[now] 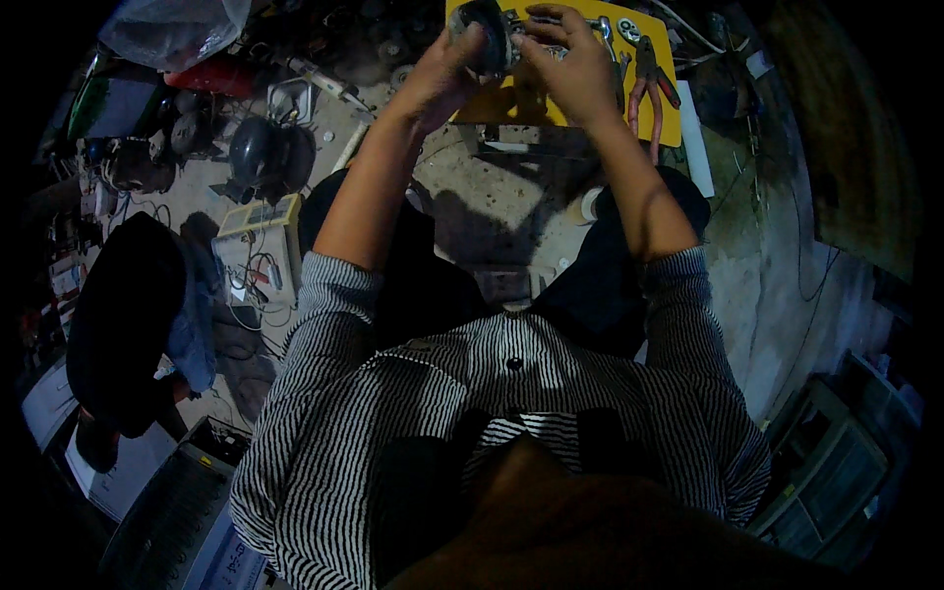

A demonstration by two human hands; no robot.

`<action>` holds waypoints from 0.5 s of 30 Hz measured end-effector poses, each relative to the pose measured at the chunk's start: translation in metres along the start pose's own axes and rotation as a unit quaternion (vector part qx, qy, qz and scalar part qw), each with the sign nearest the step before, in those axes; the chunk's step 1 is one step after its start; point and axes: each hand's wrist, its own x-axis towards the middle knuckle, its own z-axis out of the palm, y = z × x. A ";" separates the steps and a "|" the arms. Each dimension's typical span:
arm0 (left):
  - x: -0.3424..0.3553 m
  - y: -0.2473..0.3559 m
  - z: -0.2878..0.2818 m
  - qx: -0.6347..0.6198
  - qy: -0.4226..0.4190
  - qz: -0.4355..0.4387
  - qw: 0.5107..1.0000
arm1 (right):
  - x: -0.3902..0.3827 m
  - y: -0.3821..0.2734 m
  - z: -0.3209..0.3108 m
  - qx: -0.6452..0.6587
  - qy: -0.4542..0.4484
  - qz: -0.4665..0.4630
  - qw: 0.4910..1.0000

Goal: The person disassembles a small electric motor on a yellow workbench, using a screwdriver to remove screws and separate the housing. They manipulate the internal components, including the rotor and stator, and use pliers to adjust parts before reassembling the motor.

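At the top of the head view, my left hand (444,77) is closed around a dark, rounded part (482,37) with a metal-looking right side. Its exact kind cannot be made out. My right hand (575,67) has its thumb and fingers bent together at that metal side; whatever they pinch is too small to tell. Both hands are above a yellow board (672,59). To the right of my right hand lie pliers with red handles (645,90), a ratchet wrench (628,29) and other metal wrenches.
A dark rounded object (258,155) and a pale box with wires (258,251) are on the floor at left. Another person (133,324) is farther left. A grey tool case (177,511) stands at lower left, a grey crate (831,472) at lower right. A white strip (694,138) lies beside the board.
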 end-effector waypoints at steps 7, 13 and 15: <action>-0.009 0.019 0.045 0.025 0.147 -0.026 0.989 | 0.004 0.007 -0.012 -0.147 0.065 -0.076 0.984; 0.001 0.019 0.028 0.014 0.079 -0.074 0.994 | 0.017 0.059 -0.072 -0.231 -0.032 0.038 0.972; -0.006 0.024 0.033 0.005 0.052 -0.081 0.995 | 0.015 0.061 -0.067 -0.323 -0.098 0.054 0.940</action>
